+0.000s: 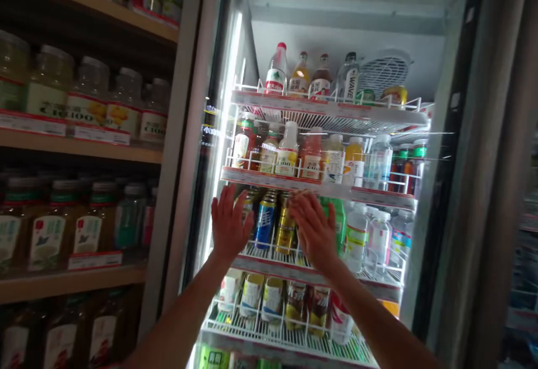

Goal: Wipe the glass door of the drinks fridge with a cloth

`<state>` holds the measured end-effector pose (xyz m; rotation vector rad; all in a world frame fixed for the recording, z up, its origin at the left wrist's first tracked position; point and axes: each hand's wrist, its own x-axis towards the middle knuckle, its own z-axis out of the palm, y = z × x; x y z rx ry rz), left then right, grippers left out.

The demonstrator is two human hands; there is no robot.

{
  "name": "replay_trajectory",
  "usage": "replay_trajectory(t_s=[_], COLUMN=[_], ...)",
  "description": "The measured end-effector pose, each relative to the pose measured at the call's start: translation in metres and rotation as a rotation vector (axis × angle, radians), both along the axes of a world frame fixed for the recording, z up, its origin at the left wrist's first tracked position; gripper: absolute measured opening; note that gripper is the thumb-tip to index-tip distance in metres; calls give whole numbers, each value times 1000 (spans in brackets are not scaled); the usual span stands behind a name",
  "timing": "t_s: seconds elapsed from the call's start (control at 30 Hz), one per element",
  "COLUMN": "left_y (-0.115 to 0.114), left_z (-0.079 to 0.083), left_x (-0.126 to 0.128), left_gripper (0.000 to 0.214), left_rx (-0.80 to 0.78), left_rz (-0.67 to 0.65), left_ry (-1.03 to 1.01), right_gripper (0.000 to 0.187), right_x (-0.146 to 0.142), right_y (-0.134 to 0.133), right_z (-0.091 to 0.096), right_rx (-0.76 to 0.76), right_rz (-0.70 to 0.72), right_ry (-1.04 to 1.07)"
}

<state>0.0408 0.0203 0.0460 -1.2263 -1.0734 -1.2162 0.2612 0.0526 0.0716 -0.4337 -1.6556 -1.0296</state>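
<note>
Both of my arms reach up toward a lit drinks cooler (294, 187). My left hand (230, 226) is open with its fingers spread, at the left end of the third shelf, just left of a blue can (265, 220). Over the same shelf, my right hand (313, 229) is open too, fingers stretched up and to the left, partly covering the cans behind it. Between the hands stands a gold can (286, 229). A green bottle (339, 223) shows just right of my right hand. Neither hand holds anything; whether either touches a can, I cannot tell.
Higher up, white wire shelves hold juice bottles (311, 159) and a red-capped bottle (276, 69). Below are more cans (252, 296). Left of the cooler's metal frame (176, 190), wooden shelves (84, 142) carry rows of bottles. A dark frame edge (454, 190) bounds the right side.
</note>
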Motion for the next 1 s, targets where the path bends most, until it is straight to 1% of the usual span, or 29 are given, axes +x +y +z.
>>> replay_trajectory(t_s=[0.07,0.13,0.2,0.3,0.37,0.47,0.53,0.6,0.67,0.7,0.73,0.77,0.9,0.93,1.0], left_y=[0,-1,-1,-1,0,0,1,0,0,0,0,0,-1,-1,-2], left_z=[0,0,0,0,0,-1,-1,-1,-2,-2,-2,-2,-2,-2,-3], left_x=[1,3,3,4,3,3,3,3,2,2,2,1,-1,-1,-2], left_gripper=[57,56,54,51,50,49,49,49,48,48,48,49,49,49,50], left_rx=[-2,5,12,11,17,33,30,16,4,2,3,5,7,2,-13], left_rz=[5,9,12,17,17,7,-2,-7,-12,-14,-19,-24,-47,-50,-52], left_ry=[-1,-1,2,3,3,4,-2,-9,-9,-5,1,5,18,22,31], right_gripper=[48,47,44,36,35,41,42,38,32,31,30,30,33,33,33], right_x=[-1,-2,-8,-17,-19,-16,-16,-19,-23,-24,-24,-22,-14,-13,-12], right_y=[2,2,0,-5,-5,-3,-3,-6,-11,-12,-13,-13,-10,-10,-11], right_z=[8,10,2,-14,-13,0,-1,-13,-28,-33,-35,-33,-17,-17,-24], right_rx=[-21,-28,-26,-5,1,-21,-40,-37,-14,-3,1,-4,-47,-43,-28], right_rz=[-13,-11,12,60,70,44,34,52,73,73,65,48,-27,-30,-19], right_ry=[112,177,129,-74,-107,56,113,18,-164,-231,-254,-232,-2,-1,-112])
